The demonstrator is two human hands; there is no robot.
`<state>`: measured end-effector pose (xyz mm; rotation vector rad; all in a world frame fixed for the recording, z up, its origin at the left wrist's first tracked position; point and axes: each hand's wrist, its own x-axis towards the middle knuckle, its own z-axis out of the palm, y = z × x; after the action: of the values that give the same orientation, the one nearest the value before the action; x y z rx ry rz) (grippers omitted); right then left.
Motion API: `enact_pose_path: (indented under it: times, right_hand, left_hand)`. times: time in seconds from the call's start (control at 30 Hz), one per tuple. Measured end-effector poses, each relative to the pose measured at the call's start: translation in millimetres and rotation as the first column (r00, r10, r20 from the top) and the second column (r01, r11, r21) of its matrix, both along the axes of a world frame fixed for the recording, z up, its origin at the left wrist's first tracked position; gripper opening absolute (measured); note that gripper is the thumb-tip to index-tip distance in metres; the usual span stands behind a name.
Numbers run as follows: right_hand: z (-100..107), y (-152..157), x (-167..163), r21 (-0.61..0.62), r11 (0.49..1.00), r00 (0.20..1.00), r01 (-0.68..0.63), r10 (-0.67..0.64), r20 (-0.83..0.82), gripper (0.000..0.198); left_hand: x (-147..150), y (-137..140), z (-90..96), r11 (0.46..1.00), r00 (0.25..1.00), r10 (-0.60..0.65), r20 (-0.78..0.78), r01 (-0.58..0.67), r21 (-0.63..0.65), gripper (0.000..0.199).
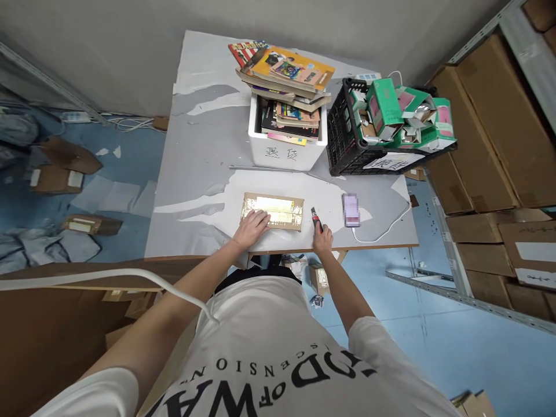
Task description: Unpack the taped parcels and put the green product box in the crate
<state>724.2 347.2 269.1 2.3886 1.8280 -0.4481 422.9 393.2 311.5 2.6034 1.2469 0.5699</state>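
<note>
One package (284, 216): brown and flat, with shiny tape, it lies on the near middle part of the table (195, 145); its near edge is almost parallel with the table edge, and a narrow band of surface is between them
Left hand (252, 228): it rests on the near left corner of the package, the fingers stretched out and close together
Right hand (323, 238): fingers curled narrow, holding the knife (317, 218), just beside the near table edge
Knife: red and black, its metal head directed to the far side; right of the package and apart from it; how much blade is out, I cannot tell
Phone (351, 210): right of the knife, well apart from it, with a white cable (384, 236) going right
Left side: a wide stretch of table surface between package and left edge
White bin (284, 155): beyond the package, books (299, 68) piled above its rim
Black crate (341, 130): right of the bin, green boxes (384, 110) standing higher than its rim
</note>
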Motion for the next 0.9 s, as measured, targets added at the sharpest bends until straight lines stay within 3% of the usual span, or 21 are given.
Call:
enact_pose_path:
  times: [0.1,0.13,0.2,0.27,0.37,0.6,0.8,0.9]
  right_hand:
    - [30.4,23.1,-7.6,0.264,0.964,0.998,-0.038,0.052,-0.044,0.056]
    - [43.1,34.3,-13.4,0.34,0.937,0.992,-0.083,0.111,-0.062,0.056]
    - [67.1,58.3,-29.2,0.381,0.875,0.933,-0.299,0.351,-0.075,0.058]
    - [84.4,80.3,-47.2,0.316,0.786,0.817,-0.531,0.573,-0.054,0.063]
    - [94.1,100.9,-69.8,0.157,0.696,0.702,-0.701,0.711,-0.021,0.063]
    - [100.7,108.3,-91.2,-0.029,0.618,0.606,-0.786,0.778,0.163,0.05]
    - [133.0,149.5,-90.7,-0.223,0.529,0.54,-0.818,0.841,0.014,0.033]
    - [142.4,164.8,-90.1,-0.226,0.531,0.546,-0.817,0.838,-0.006,0.031]
  left_hand:
    - [-2.9,2.2,-5.3,1.0,0.999,-0.024,0.023,0.024,-0.003,0.035]
    - [-3.6,2.7,-6.7,1.0,0.999,-0.024,0.03,0.025,-0.008,0.035]
    - [-4.1,3.7,-9.2,1.0,0.999,-0.01,0.035,0.011,-0.025,0.035]
    - [-3.5,5.5,-11.2,0.999,1.0,0.003,0.027,-0.002,-0.045,0.036]
    - [-1.9,9.4,-11.9,0.997,1.0,0.002,0.0,-0.002,-0.075,0.037]
    - [-1.9,12.2,-9.1,0.995,1.0,-0.026,-0.015,0.024,-0.098,0.039]
    - [0.4,12.1,-11.1,0.998,0.998,-0.046,-0.032,0.044,-0.04,0.039]
    - [1.9,11.0,-12.9,0.999,0.999,-0.039,-0.038,0.038,-0.016,0.038]
